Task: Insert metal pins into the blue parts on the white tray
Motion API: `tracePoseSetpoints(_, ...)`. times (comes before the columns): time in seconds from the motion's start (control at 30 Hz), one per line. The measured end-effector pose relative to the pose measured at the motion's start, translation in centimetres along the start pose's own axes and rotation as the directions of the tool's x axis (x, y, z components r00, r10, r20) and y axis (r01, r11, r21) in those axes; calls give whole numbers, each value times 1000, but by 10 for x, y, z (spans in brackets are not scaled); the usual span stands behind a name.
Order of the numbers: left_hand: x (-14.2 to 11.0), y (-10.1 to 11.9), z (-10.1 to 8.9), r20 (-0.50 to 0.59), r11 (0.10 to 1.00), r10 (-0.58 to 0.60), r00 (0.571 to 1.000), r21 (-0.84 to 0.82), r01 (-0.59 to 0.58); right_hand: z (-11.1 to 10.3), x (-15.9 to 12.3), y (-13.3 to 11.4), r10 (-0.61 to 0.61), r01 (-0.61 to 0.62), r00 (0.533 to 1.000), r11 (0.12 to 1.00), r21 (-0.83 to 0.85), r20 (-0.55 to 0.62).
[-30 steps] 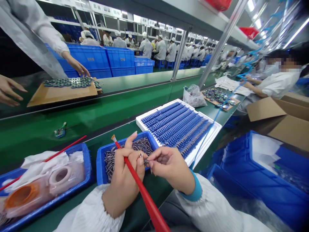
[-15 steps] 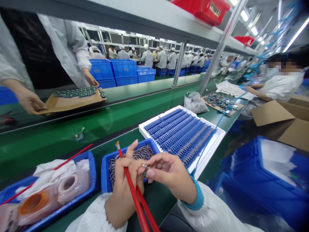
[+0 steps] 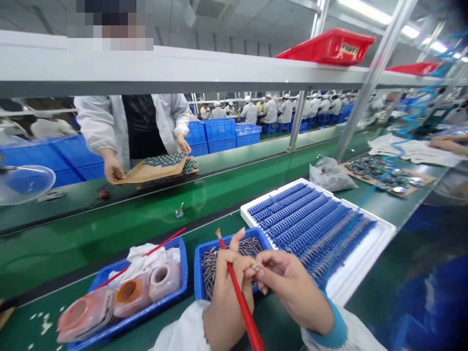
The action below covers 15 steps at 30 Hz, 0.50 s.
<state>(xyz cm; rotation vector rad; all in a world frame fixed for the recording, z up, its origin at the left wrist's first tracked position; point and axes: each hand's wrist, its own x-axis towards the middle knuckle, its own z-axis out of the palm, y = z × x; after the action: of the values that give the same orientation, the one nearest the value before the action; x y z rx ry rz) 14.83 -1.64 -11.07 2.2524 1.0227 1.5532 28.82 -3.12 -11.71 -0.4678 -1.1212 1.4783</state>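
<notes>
My left hand (image 3: 225, 300) is closed around a thin brush with a red handle (image 3: 242, 302), its bristles pointing up and away. At its fingertips is a small shiny metal part (image 3: 255, 267), which my right hand (image 3: 294, 295) also pinches between thumb and index finger. Fingers partly cover the part, so its shape is unclear. A blue wristband (image 3: 334, 324) circles my right wrist. Just beyond both hands, a blue bin (image 3: 198, 275) holds many small metal pins (image 3: 211, 273). To the right, a white foam tray (image 3: 380, 234) carries rows of blue slotted holders (image 3: 307, 214), some filled with metal parts.
Left of the bin, a blue basket (image 3: 185, 268) holds plastic bottles, white cloths and another red stick (image 3: 146, 254). A plastic bag (image 3: 331, 175) and circuit boards (image 3: 380, 173) lie farther right. Across the green line, a co-worker's hands (image 3: 113, 168) hold cardboard bearing circuit boards.
The view has turned left and up, shifting the scene right and down in the picture. Both hands keep their pinch on the metal part, and the brush stays in my left hand.
</notes>
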Motion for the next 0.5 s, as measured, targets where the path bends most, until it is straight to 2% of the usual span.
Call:
tracePoseSetpoints(0.13,-2,-2,6,-3,999,-8,1000,-47,8,-5,3,-1,14,-18,999,990,-138,-32)
tracePoseSetpoints(0.2,-7,-2,7,-27,997,29,999,-74,-31,-9,6,5,13,-29,998,972,-234,-68)
tracePoseSetpoints(0.3,-11,6,0,-195,991,100,976,-71,-116,-15,9,12,-27,-27,988,938,-347,-149)
tracePoseSetpoints(0.37,-5,10,-10,-254,994,85,963,-38,-98,-19,8,9,-54,-14,985,919,-393,-162)
tracePoseSetpoints(0.43,6,8,-20,-197,998,52,979,-20,-57,-28,6,-5,-95,14,984,882,-471,-149)
tracePoseSetpoints(0.5,18,0,-26,-110,999,27,994,-32,-31,-45,4,-26,-179,48,970,802,-595,-162)
